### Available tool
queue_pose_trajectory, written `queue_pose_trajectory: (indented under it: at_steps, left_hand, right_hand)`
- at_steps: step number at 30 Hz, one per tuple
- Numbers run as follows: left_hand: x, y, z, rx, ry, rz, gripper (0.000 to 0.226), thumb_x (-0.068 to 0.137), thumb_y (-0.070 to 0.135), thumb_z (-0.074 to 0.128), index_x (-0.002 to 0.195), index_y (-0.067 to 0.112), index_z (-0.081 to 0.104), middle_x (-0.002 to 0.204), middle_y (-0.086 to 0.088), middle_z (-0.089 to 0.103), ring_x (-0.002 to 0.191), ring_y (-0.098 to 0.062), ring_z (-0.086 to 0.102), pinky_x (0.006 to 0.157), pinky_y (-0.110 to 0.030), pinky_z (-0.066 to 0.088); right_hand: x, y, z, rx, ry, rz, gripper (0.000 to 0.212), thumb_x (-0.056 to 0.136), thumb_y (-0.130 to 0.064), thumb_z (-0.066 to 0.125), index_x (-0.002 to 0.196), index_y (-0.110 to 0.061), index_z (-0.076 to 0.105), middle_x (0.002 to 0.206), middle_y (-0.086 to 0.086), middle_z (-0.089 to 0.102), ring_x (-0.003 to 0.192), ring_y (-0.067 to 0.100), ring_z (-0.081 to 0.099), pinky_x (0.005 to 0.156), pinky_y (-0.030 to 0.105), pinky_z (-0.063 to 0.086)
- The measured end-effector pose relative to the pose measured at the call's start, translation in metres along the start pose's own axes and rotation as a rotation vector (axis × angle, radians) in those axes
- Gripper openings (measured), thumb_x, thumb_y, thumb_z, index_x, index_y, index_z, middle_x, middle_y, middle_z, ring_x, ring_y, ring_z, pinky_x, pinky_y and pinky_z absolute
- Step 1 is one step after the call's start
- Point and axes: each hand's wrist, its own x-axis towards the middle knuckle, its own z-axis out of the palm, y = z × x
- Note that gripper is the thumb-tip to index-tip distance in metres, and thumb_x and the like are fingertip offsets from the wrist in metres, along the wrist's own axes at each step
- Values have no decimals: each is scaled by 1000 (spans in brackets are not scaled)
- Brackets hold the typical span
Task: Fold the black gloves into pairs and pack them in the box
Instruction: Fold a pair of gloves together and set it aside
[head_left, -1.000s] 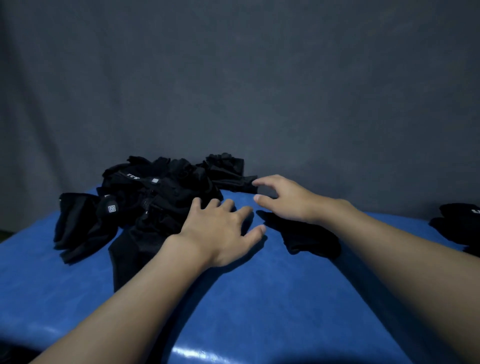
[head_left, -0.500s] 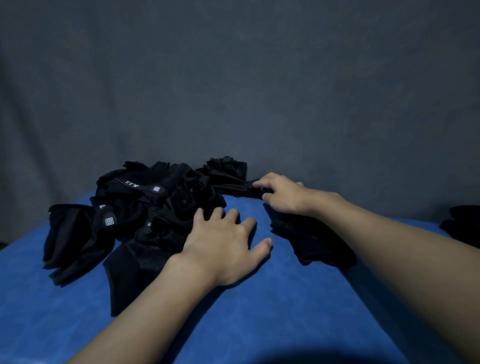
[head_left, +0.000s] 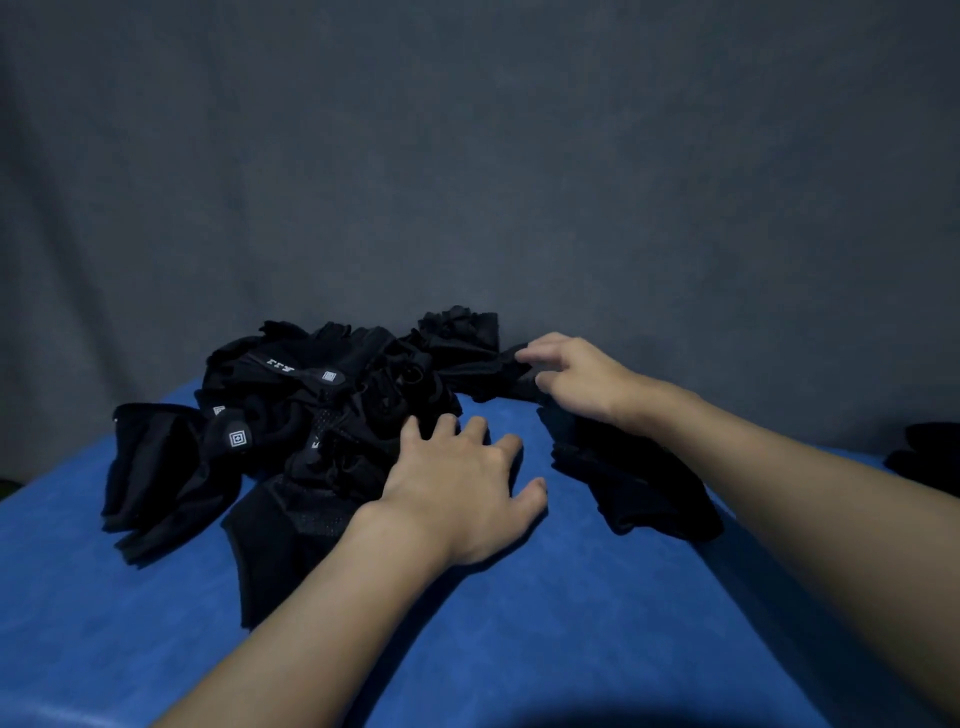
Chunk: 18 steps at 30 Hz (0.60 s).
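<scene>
A heap of black gloves (head_left: 311, 415) lies on the blue table (head_left: 519, 623), some with small white logo patches. My left hand (head_left: 462, 488) rests palm down, fingers spread, at the heap's right edge, holding nothing. My right hand (head_left: 576, 379) reaches to the far side, thumb and fingers pinching the edge of a black glove (head_left: 483, 364) at the back of the heap. Another black glove (head_left: 639, 478) lies flat under my right wrist. No box is in view.
More black fabric (head_left: 924, 457) sits at the right edge of the table. A dark grey cloth backdrop (head_left: 467, 182) hangs right behind the table's far edge. Bare blue surface spreads in front of my hands.
My right hand has reached farther back and closed its fingers on a glove at the rear of the heap. My left hand has slid slightly forward against the heap.
</scene>
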Motion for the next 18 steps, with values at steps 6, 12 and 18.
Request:
queue_pose_trajectory:
  at_steps: [6, 12, 18]
  left_hand:
    - [2, 5, -6, -39, -14, -40, 63, 94, 68, 20, 139, 30, 45, 142, -2, 46, 133, -30, 38, 110, -58, 20]
    - [-2, 13, -21, -172, 53, -44, 59, 96, 66, 25, 134, 29, 52, 135, 0, 53, 125, -27, 47, 103, -53, 29]
    - [-10, 16, -39, -419, 399, -78, 25, 93, 44, 46, 86, 21, 56, 84, 5, 60, 80, -21, 59, 61, -33, 36]
  right_hand:
    - [-26, -12, -24, 141, 116, -100, 39, 98, 5, 42, 132, -2, 58, 138, 0, 49, 119, 12, 54, 80, -3, 34]
    - [-59, -15, -42, 255, 148, -121, 36, 97, 5, 45, 127, -5, 61, 135, -2, 52, 124, 14, 52, 108, 22, 37]
    - [-87, -20, -56, 377, 212, -129, 36, 94, 7, 46, 120, -8, 66, 121, -9, 57, 117, 12, 57, 109, 32, 41]
